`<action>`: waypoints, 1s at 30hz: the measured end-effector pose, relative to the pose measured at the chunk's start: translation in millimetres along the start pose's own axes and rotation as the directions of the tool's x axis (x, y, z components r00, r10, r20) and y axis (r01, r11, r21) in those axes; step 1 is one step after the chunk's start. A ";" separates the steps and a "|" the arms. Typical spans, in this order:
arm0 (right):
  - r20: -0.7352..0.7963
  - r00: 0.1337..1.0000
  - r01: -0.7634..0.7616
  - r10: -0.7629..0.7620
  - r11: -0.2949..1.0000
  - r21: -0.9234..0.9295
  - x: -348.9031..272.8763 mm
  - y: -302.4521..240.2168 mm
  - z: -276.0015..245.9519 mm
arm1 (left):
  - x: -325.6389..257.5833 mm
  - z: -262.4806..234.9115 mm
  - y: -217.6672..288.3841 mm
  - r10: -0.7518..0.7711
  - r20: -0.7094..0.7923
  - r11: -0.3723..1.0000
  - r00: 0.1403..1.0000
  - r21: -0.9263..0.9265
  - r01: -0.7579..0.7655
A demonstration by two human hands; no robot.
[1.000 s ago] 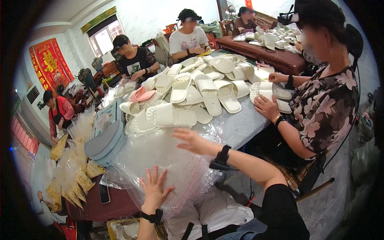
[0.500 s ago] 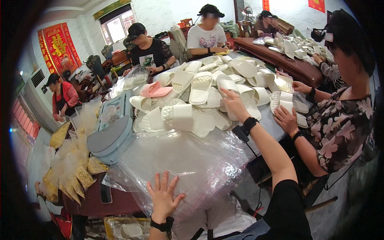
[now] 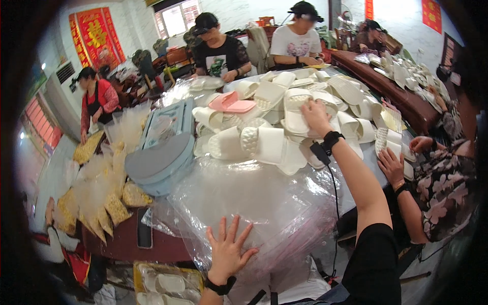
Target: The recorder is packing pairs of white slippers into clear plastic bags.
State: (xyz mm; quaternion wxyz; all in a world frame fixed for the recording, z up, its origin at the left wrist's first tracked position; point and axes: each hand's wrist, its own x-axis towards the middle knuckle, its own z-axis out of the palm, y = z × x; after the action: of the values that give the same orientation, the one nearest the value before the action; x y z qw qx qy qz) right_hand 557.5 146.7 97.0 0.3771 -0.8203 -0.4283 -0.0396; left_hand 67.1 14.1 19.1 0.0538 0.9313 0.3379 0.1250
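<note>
My left hand [image 3: 229,254] lies flat with spread fingers on a stack of clear plastic bags [image 3: 213,188] at the table's near edge. With my right arm stretched forward, my right hand [image 3: 317,118] is on an off-white slipper [image 3: 295,122] in the big pile, fingers bent over its strap area. The fingertips are partly hidden there. Other off-white slippers [image 3: 269,146] lie loosely around it, some overlapping, in front of the bags. A single pink slipper [image 3: 232,103] rests on the pile's left side.
Left of the bags stand a blue-grey plastic container [image 3: 160,168] and several bags of yellow pieces [image 3: 118,208]. A dark phone [image 3: 145,229] lies at the near left edge. A co-worker's hand [image 3: 391,165] touches slippers at right. A cable [image 3: 336,203] hangs by my right arm.
My right hand has moved left across the pile onto another off-white slipper. My left hand stays on the bags. The whole view has shifted, so the scene sits farther right.
</note>
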 end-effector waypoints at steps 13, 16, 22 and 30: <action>-0.117 0.959 0.274 -0.258 0.733 0.623 -114.9 3.5 -119.6 | -7.2 15.1 -19.4 0.075 -0.245 0.991 0.967 -0.090 -0.100; -0.048 0.975 0.192 -0.215 0.722 0.665 -178.0 9.4 -132.3 | -6.1 10.1 -18.7 0.094 -0.235 0.989 0.967 -0.089 -0.118; -0.004 0.923 0.362 -0.385 0.863 0.352 -248.2 64.0 -107.6 | -11.6 -23.9 3.8 0.137 -0.123 0.991 0.983 0.007 -0.137; 0.026 0.960 0.281 -0.280 0.959 -0.036 -258.5 104.4 -65.9 | -19.1 5.1 -13.7 0.105 -0.131 0.976 0.986 -0.175 -0.127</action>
State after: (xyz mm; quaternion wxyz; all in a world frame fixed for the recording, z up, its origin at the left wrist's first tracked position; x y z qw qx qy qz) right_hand 488.1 -106.7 -17.3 0.3472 -0.7589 -0.5431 -0.0927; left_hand 45.9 12.2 7.8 0.1110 0.9312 0.2727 0.2148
